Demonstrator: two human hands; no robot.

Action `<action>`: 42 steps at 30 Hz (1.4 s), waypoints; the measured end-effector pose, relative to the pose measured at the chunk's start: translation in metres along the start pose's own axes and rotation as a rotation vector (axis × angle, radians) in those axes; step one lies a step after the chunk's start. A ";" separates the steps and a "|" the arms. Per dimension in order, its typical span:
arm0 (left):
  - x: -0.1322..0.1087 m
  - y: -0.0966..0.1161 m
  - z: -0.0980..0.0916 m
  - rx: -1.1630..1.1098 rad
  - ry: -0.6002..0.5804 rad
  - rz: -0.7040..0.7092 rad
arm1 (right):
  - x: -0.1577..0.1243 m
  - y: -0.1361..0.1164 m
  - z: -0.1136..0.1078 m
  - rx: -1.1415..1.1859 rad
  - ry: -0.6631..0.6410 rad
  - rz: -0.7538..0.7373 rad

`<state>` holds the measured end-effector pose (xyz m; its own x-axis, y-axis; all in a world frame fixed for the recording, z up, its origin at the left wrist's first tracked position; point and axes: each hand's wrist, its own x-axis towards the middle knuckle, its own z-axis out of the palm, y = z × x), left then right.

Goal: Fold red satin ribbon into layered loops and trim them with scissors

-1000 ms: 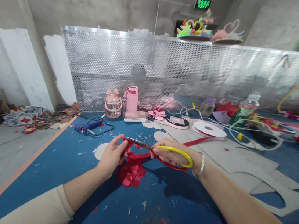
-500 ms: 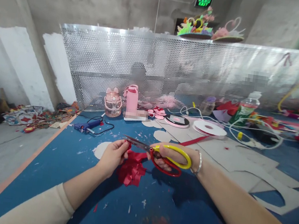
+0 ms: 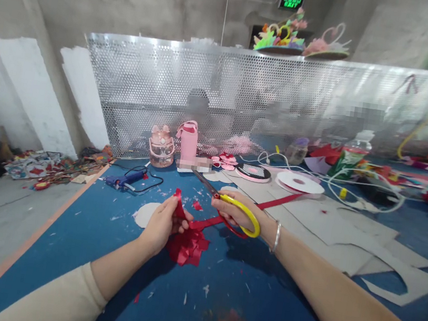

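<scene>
Between the fingers of my left hand a red ribbon is pinched, its loose end standing up above the thumb. The ribbon runs right, passes by my right hand, and leads back toward a white spool. My right hand is closed around scissors with one yellow and one red handle; their blades point away to the upper left, apart from the ribbon's end. Under the ribbon lies a pile of cut red ribbon pieces. A small red scrap rests on the table just beyond my left hand.
A white disc and a blue glue gun lie to the left. Behind stand a clear pink bottle, a pink bottle holder and a black-and-pink spool. Grey card sheets and a white cable spread rightward.
The scissors have swung away from my left fingertips, their blades now pointing farther back. A small red scrap has appeared on the table. More ribbon shows between my hands.
</scene>
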<state>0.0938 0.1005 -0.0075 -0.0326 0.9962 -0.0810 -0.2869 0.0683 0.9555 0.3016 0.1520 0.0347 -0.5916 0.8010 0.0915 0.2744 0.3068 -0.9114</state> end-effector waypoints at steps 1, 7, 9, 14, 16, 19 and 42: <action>-0.002 0.000 0.001 -0.016 -0.018 -0.002 | 0.001 0.001 0.002 -0.004 0.028 -0.001; -0.014 0.001 0.008 0.044 -0.158 0.032 | 0.001 0.001 0.023 0.023 0.088 -0.065; -0.015 0.001 0.010 0.127 -0.173 0.047 | -0.002 -0.002 0.031 0.049 0.052 -0.086; -0.016 0.003 0.015 0.174 -0.250 0.053 | -0.008 -0.008 0.046 0.054 0.077 -0.164; -0.018 0.003 0.016 0.164 -0.283 0.047 | -0.009 -0.007 0.051 0.048 0.115 -0.184; -0.021 0.002 0.017 0.198 -0.323 0.029 | -0.007 -0.002 0.055 0.064 0.136 -0.208; -0.009 0.014 -0.005 1.152 -0.191 0.294 | 0.004 -0.008 -0.029 0.113 0.607 -0.263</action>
<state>0.0852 0.0925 0.0054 0.2173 0.9671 0.1324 0.7345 -0.2513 0.6304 0.3186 0.1678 0.0541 -0.0875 0.8641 0.4956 0.0786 0.5020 -0.8613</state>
